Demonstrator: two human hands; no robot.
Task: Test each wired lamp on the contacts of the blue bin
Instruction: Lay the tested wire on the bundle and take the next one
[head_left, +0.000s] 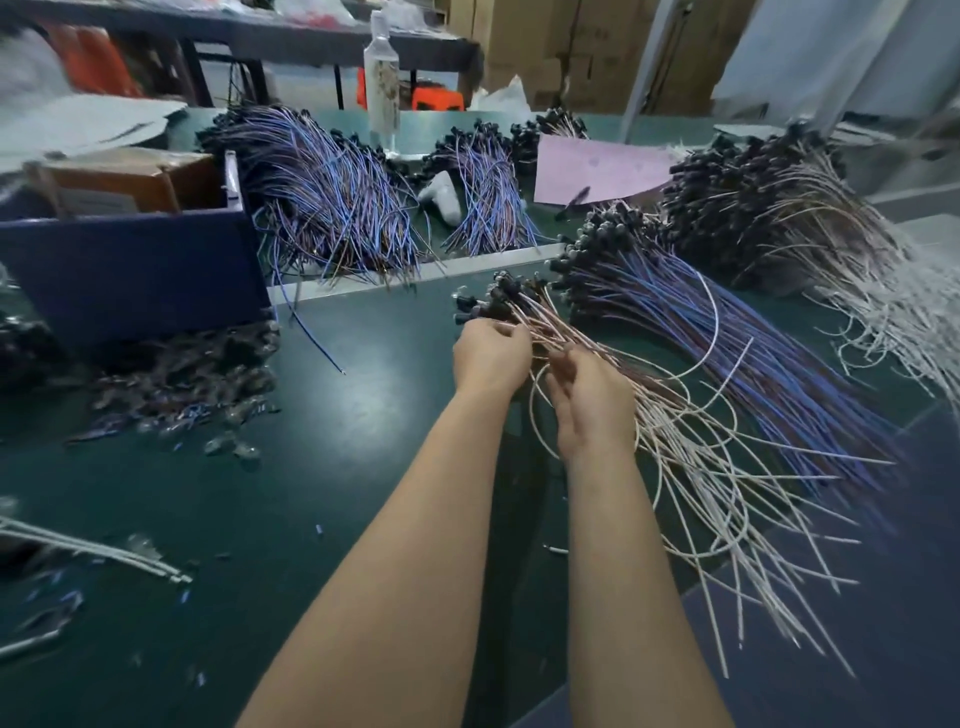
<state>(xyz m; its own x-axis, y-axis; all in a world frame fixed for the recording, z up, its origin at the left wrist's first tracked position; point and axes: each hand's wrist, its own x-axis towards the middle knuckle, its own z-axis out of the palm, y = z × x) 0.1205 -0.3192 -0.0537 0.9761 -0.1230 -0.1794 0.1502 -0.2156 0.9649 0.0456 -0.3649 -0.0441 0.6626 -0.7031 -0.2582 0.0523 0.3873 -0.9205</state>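
A bundle of wired lamps (519, 306) with black heads and pale pink and white leads lies on the green table (363, 467), heads pointing up-left. My left hand (491, 356) grips the bundle just below the heads. My right hand (592, 402) is beside it, fingers curled round the leads a little lower down. The leads fan out to the lower right (727, 509). The blue bin (130, 260) stands at the left, well apart from both hands. Its contacts are not visible.
Heaps of blue-wired lamps lie at the back (332, 202) and right (701, 312). A white-wired heap (810, 218) is far right. A clear bottle (382, 78), pink paper (597, 166) and loose scraps (182, 384) beside the bin are also on the table.
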